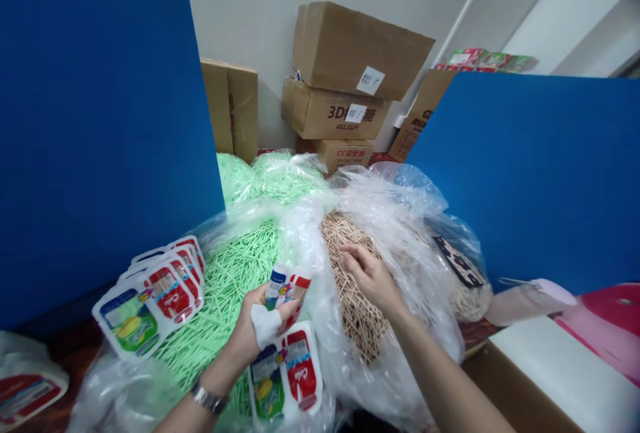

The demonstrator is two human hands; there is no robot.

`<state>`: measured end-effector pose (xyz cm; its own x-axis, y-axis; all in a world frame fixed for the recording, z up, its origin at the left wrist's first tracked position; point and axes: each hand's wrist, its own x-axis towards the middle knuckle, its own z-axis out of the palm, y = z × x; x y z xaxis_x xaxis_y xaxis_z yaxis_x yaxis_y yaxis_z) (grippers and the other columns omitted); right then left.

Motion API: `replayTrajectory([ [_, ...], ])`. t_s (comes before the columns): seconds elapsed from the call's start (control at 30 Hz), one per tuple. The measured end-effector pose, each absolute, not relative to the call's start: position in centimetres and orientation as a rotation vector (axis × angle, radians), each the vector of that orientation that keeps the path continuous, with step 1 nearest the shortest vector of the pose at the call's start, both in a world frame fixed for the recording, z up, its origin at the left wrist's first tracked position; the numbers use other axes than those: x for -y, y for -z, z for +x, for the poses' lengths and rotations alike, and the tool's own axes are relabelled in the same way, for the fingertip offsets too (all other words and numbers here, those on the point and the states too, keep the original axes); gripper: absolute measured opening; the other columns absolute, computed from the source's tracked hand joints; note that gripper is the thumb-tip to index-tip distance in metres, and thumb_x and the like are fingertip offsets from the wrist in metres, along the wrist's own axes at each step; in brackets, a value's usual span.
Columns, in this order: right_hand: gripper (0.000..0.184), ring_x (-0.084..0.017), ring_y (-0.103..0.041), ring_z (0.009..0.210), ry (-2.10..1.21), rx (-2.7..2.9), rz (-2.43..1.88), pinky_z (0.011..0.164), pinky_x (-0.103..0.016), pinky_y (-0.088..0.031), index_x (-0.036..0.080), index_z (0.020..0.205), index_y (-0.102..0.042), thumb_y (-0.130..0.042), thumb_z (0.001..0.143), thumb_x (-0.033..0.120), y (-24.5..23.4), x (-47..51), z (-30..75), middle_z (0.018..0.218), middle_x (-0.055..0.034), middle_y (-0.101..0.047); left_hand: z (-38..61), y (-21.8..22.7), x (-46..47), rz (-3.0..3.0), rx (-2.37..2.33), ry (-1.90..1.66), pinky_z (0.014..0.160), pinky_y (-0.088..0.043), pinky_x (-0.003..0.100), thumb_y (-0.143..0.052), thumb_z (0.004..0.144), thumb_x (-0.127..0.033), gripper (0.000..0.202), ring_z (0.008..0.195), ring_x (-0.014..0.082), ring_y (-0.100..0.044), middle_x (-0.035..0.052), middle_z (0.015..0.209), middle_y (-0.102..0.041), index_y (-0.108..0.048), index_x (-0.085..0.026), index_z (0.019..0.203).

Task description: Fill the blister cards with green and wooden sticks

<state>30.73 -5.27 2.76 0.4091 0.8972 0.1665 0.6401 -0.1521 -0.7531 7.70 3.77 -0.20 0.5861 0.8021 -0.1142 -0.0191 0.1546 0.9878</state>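
My left hand (pixel 255 323), with white tape around the thumb, is closed on a printed packet (pixel 289 288) in blue and red. Just under it, a twin-compartment packet (pixel 303 366) with "Cola" and lemon prints lies on a plastic bag. To the left, several similar packets (pixel 170 290) are fanned over green sticks (pixel 220 293). My right hand (pixel 371 276) hovers over or touches brown sticks (pixel 357 313) in an opened clear bag (pixel 405 233). Its fingers are slightly bent and apart, and I see nothing between them.
Blue partitions (pixel 100 120) (pixel 540 173) stand on both sides. Stacked cardboard boxes (pixel 345 53) are at the back wall. On the right lie a dark patterned phone-like object (pixel 460 263), an open carton (pixel 560 373) and pink containers (pixel 610 320). More packets (pixel 30 386) sit at lower left.
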Motion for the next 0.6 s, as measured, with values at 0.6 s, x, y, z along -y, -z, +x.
replayTrajectory([
  [0.6,0.023,-0.019,-0.057,0.054,-0.303,1.111,-2.213,0.054,-0.027,-0.039,0.019,0.092,-0.059,-0.056,0.078,0.037,6.2,5.4,32.7,0.057,0.0022,-0.061,6.6,0.7,-2.5,1.021,-0.786,-0.716,0.057,-0.049,0.026,-0.08,0.063,-0.035,0.029,0.057,0.0166,-0.062,0.0014,0.068,-0.071,-0.065,-0.014,0.078],
])
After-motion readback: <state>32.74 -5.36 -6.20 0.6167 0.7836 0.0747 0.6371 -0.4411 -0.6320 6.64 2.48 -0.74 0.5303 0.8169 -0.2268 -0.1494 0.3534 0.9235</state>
